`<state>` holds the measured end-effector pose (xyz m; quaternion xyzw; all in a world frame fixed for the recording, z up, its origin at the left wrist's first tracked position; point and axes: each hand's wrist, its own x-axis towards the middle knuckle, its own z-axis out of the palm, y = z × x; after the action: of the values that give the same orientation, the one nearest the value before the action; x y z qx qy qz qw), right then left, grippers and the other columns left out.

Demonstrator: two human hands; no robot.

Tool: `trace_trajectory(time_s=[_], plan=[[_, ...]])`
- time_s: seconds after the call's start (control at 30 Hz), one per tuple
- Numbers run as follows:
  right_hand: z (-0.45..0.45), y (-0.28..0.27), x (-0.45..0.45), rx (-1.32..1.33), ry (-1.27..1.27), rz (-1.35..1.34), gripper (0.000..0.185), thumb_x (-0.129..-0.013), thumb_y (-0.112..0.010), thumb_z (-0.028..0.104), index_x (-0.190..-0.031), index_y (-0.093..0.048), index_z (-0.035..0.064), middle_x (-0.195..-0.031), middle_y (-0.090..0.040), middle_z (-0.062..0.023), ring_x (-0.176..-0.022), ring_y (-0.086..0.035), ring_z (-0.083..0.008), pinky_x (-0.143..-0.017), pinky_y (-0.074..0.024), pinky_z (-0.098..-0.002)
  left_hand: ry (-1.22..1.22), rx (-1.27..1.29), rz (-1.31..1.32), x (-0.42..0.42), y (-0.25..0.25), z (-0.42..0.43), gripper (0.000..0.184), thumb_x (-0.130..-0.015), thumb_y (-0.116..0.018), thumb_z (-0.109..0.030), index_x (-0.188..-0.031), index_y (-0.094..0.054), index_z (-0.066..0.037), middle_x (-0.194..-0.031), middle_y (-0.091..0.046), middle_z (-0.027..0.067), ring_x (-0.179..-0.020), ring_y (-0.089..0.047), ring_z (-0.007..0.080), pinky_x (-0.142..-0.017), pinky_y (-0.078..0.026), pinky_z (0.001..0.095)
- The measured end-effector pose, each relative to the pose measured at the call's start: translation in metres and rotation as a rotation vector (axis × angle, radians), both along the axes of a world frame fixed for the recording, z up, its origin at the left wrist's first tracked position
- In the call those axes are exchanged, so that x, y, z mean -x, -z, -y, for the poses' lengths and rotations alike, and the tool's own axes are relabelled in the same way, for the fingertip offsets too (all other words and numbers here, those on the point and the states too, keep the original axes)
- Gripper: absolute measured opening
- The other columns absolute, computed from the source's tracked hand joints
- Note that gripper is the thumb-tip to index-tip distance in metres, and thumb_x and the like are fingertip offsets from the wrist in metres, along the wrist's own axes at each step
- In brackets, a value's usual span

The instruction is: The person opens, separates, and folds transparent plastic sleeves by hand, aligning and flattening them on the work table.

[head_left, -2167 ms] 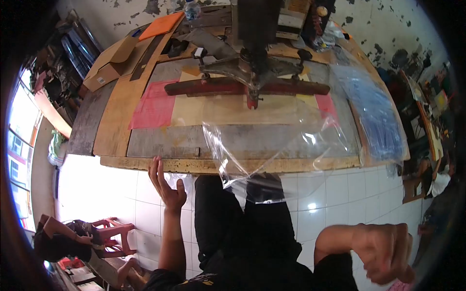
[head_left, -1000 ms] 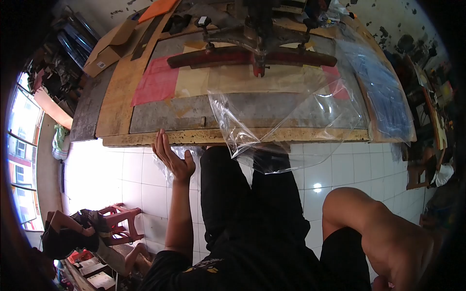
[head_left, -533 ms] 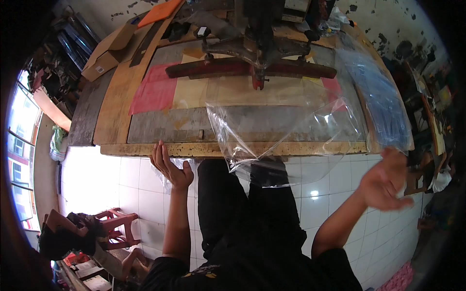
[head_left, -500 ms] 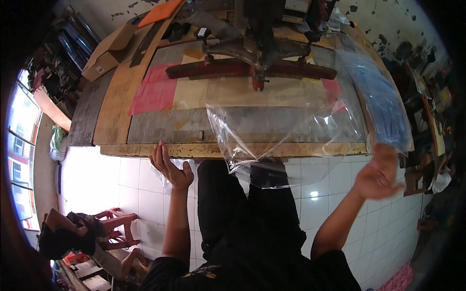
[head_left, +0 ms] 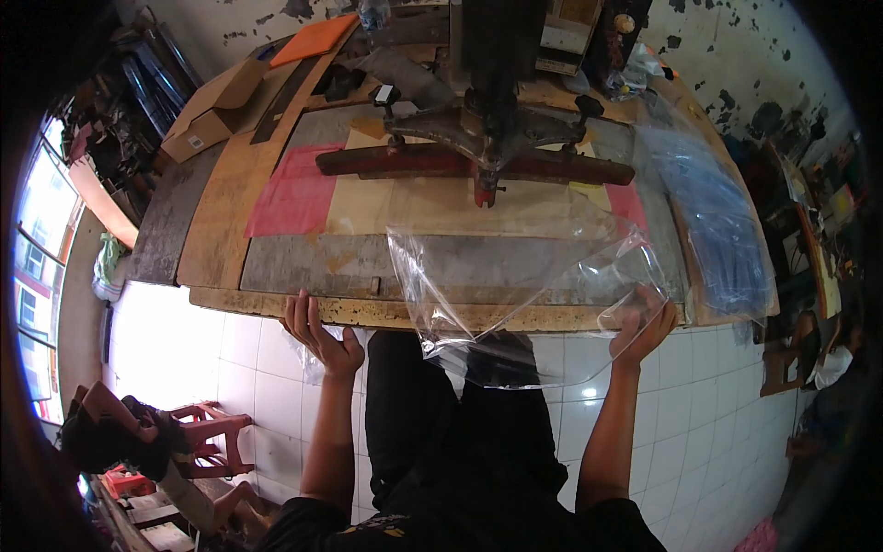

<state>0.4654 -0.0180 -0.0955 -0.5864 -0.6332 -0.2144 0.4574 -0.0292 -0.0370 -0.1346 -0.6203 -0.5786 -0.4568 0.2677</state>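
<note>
A clear plastic sheet (head_left: pixel 543 317), creased and shiny, lies over the front of the worktable and hangs past its edge above my legs. My right hand (head_left: pixel 642 329) is at the sheet's right end, fingers bent around its edge and partly seen through the film. My left hand (head_left: pixel 322 339) rests at the table's front edge, fingertips on the wood and thumb apart, holding nothing. Beyond the sheet, a red-edged metal bar (head_left: pixel 395 164) hangs from a press head (head_left: pixel 487 120) over a cream panel (head_left: pixel 414 216) with pink ends.
A stack of clear bluish plastic (head_left: pixel 713 216) lies along the table's right side. An opened cardboard box (head_left: pixel 207 115) and an orange board (head_left: pixel 313 39) are at the back left. Another person (head_left: pixel 138 428) is low at the left, beside a red stool (head_left: pixel 216 437).
My right hand has moved left, from beyond the sheet to its right end, and its fingers have closed there. My left hand stays at the table edge. The view has tilted slightly.
</note>
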Motion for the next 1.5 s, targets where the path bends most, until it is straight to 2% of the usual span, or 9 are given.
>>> trace_trajectory(time_s=[0.23,0.3,0.53,0.7,0.87,1.0,1.13,1.2,1.5], plan=[[0.011,-0.009,0.0,0.09,-0.144,-0.183,0.055,-0.107,-0.042,0.048,-0.122,-0.065,-0.0004,-0.132,-0.064,-0.0181,-0.124,-0.057,-0.0337,-0.107,-0.0379,-0.0471,0.004,0.003,0.011,0.0,0.0,0.002,0.064,-0.109,-0.042,-0.046,-0.153,-0.04,0.0,-0.156,-0.044,0.0215,-0.148,-0.035,0.046,-0.121,-0.024,0.0656],[0.013,-0.016,0.008,0.072,-0.246,-0.387,0.056,-0.108,-0.042,0.049,-0.12,-0.065,-0.0002,-0.133,-0.063,-0.0174,-0.124,-0.057,-0.0327,-0.108,-0.0395,-0.0464,0.008,0.005,0.016,0.001,0.001,0.002,0.064,-0.109,-0.042,-0.046,-0.153,-0.04,0.0,-0.155,-0.044,0.0216,-0.148,-0.035,0.0461,-0.121,-0.024,0.0657],[0.009,-0.027,0.021,0.091,-0.29,-0.497,0.055,-0.108,-0.042,0.047,-0.119,-0.066,-0.0008,-0.129,-0.061,-0.0174,-0.122,-0.057,-0.0323,-0.107,-0.0417,-0.0445,0.058,0.016,0.026,0.007,0.006,0.004,0.062,-0.107,-0.046,-0.042,-0.153,-0.041,-0.001,-0.155,-0.044,0.0224,-0.149,-0.035,0.0459,-0.122,-0.022,0.0663],[0.006,-0.019,0.029,0.038,-0.257,-0.605,0.052,-0.111,-0.037,0.042,-0.125,-0.062,-0.0018,-0.132,-0.061,-0.019,-0.127,-0.056,-0.0353,-0.11,-0.039,-0.0496,0.087,0.036,0.038,0.009,0.005,0.008,0.062,-0.104,-0.049,-0.038,-0.153,-0.042,-0.001,-0.156,-0.044,0.023,-0.149,-0.035,0.0466,-0.123,-0.019,0.0666],[0.001,-0.014,0.045,-0.099,-0.117,-0.279,0.053,-0.112,-0.032,0.04,-0.134,-0.058,-0.0011,-0.142,-0.057,-0.02,-0.139,-0.048,-0.0394,-0.116,-0.0325,-0.0547,0.082,0.04,0.041,0.008,0.004,0.012,0.058,-0.104,-0.049,-0.037,-0.15,-0.046,-0.001,-0.157,-0.043,0.0247,-0.148,-0.035,0.0488,-0.121,-0.023,0.0676],[0.0,0.007,0.048,-0.135,0.077,-0.005,0.058,-0.111,-0.025,0.043,-0.137,-0.059,0.004,-0.146,-0.058,-0.0171,-0.146,-0.041,-0.0396,-0.121,-0.0227,-0.057,0.094,0.041,0.06,0.008,0.012,0.011,0.062,-0.104,-0.05,-0.037,-0.155,-0.04,-0.004,-0.161,-0.039,0.0248,-0.151,-0.03,0.0504,-0.122,-0.019,0.0682],[0.002,0.014,0.043,-0.127,0.09,0.024,0.059,-0.111,-0.023,0.043,-0.139,-0.059,0.0061,-0.15,-0.056,-0.0166,-0.15,-0.038,-0.04,-0.123,-0.0214,-0.057,0.08,0.013,0.075,0.004,0.015,0.007,0.063,-0.103,-0.052,-0.037,-0.155,-0.039,-0.004,-0.161,-0.038,0.0257,-0.152,-0.028,0.0506,-0.122,-0.019,0.0685],[0.004,0.014,0.043,-0.1,0.028,0.012,0.057,-0.113,-0.029,0.037,-0.14,-0.061,-0.0021,-0.151,-0.051,-0.0219,-0.148,-0.036,-0.0438,-0.12,-0.0237,-0.0585,0.074,0.009,0.078,0.004,0.017,0.006,0.062,-0.103,-0.052,-0.036,-0.155,-0.038,-0.005,-0.161,-0.037,0.026,-0.152,-0.027,0.0506,-0.122,-0.019,0.0686],[0.004,0.015,0.047,-0.114,0.026,-0.022,0.056,-0.111,-0.033,0.037,-0.135,-0.064,-0.0018,-0.147,-0.055,-0.0204,-0.144,-0.04,-0.0428,-0.119,-0.026,-0.0579,0.054,0.021,0.072,0.004,0.02,0.006,0.06,-0.103,-0.053,-0.034,-0.153,-0.039,-0.005,-0.162,-0.034,0.027,-0.152,-0.026,0.0514,-0.122,-0.018,0.0691]])
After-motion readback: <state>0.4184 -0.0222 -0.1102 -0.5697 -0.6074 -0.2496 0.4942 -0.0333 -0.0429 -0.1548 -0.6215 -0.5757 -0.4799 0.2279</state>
